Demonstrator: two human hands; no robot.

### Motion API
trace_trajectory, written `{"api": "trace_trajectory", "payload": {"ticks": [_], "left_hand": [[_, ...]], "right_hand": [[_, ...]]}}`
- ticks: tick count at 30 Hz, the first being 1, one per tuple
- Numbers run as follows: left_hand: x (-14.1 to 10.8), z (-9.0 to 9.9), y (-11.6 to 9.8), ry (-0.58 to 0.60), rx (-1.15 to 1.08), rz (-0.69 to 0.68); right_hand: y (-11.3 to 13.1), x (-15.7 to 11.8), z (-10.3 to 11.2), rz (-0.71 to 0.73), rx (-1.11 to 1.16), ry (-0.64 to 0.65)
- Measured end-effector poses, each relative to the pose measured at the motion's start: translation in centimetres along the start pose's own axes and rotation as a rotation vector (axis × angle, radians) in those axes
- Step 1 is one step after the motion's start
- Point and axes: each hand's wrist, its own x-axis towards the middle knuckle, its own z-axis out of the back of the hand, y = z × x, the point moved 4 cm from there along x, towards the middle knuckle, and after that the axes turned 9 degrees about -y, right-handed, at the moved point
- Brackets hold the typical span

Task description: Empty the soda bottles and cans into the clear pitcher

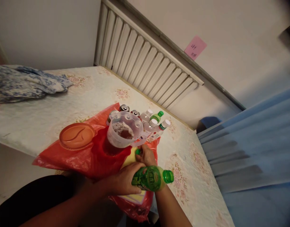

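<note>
My left hand [127,179] is wrapped round a green plastic bottle [150,178], tilted with its uncapped mouth pointing right. Beyond it, my right hand [147,155] pinches a green bottle cap [138,152] close to the pitcher's base. The clear plastic pitcher [111,135] holds a foamy brown liquid and stands on a red plastic bag [76,159]. To its left lies a round orange lid [76,135]. A yellow cloth or pad [133,198] is partly hidden under my hands.
Behind the pitcher stand drink cans [124,108], several white-capped bottles [153,123] and a green-capped bottle [159,116]. A floral tablecloth [122,93] covers the table, with a blue-and-white cloth [29,83] at left. A radiator [145,56] lines the wall; a blue curtain [253,151] hangs right.
</note>
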Motion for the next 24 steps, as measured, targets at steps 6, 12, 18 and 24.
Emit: {"api": "trace_trajectory", "payload": {"ticks": [6,12,18,24], "left_hand": [[0.0,-0.1,0.1,0.005,0.020,0.001],[0.0,0.1,-0.3,0.008,0.006,0.006],[-0.1,0.6,-0.2,-0.021,0.025,0.034],[-0.3,0.9,0.0,-0.032,0.000,0.044]], "right_hand": [[-0.4,0.1,-0.6,0.023,0.029,0.033],[-0.4,0.3,0.3,-0.041,0.124,-0.023],[0.8,1.7,2.6,-0.224,0.597,-0.171],[3.3,2.6,2.6,-0.208,0.829,-0.077]]}}
